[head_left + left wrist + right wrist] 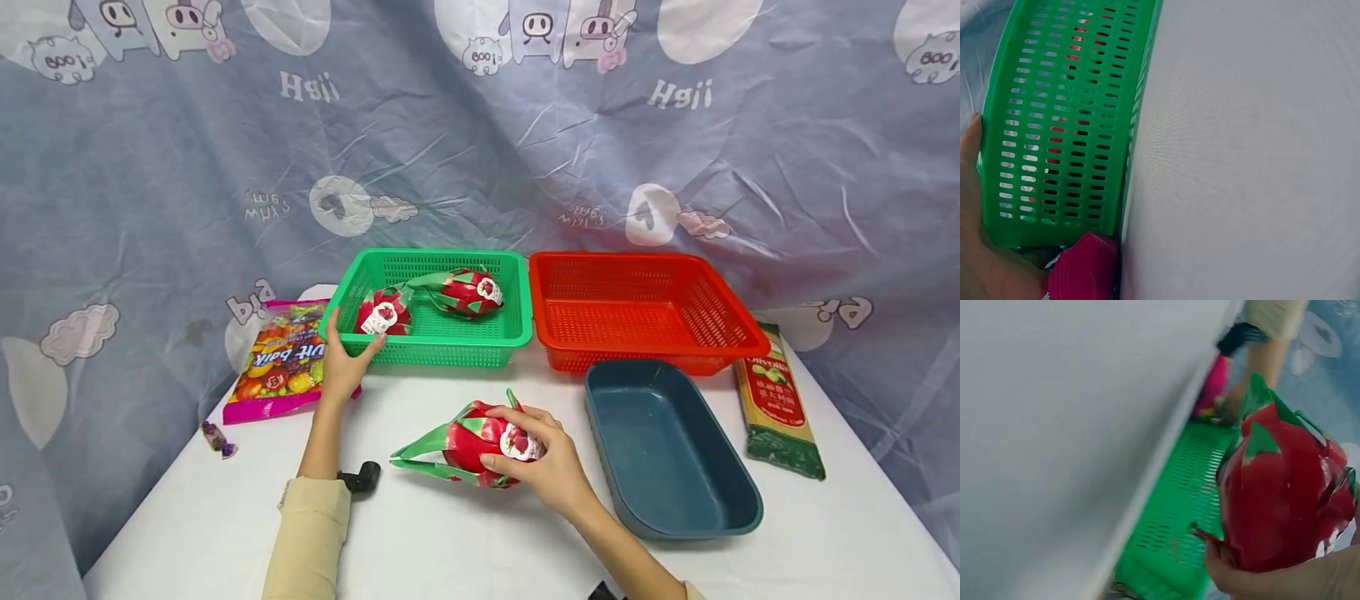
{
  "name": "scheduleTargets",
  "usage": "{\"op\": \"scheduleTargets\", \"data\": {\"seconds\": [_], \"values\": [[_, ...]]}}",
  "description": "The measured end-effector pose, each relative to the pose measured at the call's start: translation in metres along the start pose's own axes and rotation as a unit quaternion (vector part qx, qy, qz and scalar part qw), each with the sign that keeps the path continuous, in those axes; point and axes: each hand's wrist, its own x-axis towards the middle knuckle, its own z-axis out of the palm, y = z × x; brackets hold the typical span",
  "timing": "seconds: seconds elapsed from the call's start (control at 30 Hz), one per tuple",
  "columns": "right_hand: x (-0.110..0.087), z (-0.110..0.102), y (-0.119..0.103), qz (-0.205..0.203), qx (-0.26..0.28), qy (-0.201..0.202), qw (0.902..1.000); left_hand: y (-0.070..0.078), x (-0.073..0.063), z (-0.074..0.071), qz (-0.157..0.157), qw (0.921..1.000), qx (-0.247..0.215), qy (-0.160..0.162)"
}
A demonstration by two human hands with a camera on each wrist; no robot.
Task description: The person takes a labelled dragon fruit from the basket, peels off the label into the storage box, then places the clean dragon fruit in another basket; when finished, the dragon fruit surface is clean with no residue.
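My right hand (pixel 553 468) holds a red dragon fruit (pixel 468 446) with long green scales and a white sticker, in front of the baskets. In the right wrist view the dragon fruit (pixel 1279 494) fills the right side, with the fingers round its lower end. My left hand (pixel 345 365) grips the near left corner of a green plastic basket (pixel 450 354), thumb on the front rim. Inside that basket lie one dragon fruit (pixel 384 311) at the left and another dragon fruit (pixel 467 293) further back. The left wrist view has the basket's slotted wall (pixel 1060 137) close up.
Right of the green basket stands a red basket (pixel 615 354). A dark blue tub (pixel 675 454) sits before it, with a green-and-red packet (pixel 776 400) beyond. A colourful fruit candy bag (pixel 281 367) lies left, near small purple pieces (pixel 217 437). A patterned curtain (pixel 465 150) hangs behind.
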Motion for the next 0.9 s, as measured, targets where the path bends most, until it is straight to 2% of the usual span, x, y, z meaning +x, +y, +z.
{"op": "scheduleTargets", "data": {"seconds": [0.1,0.33,0.6,0.67,0.73,0.83,0.9], "values": [[0.003,0.002,0.014,0.004,-0.003,-0.002,1.0000,-0.001,-0.001,0.001,0.000,1.0000,0.001,0.001],[0.012,0.004,0.038,-0.017,-0.005,-0.009,0.9998,-0.001,0.000,0.000,0.007,1.0000,-0.004,-0.001],[0.011,0.010,0.044,-0.035,-0.032,-0.030,0.9984,-0.001,0.001,0.000,0.010,0.9999,-0.006,-0.003],[0.011,0.005,0.044,-0.041,-0.041,-0.054,0.9969,0.000,0.001,0.001,0.010,0.9999,-0.006,-0.004],[0.011,-0.003,0.045,-0.050,-0.044,-0.101,0.9927,0.000,0.001,0.001,0.008,0.9999,-0.006,-0.005],[0.013,-0.016,0.049,-0.081,-0.044,-0.173,0.9805,0.000,0.000,0.001,0.005,1.0000,-0.003,-0.005],[0.014,-0.020,0.052,-0.099,-0.038,-0.198,0.9744,0.000,-0.001,0.000,0.004,1.0000,0.001,-0.004]]}}
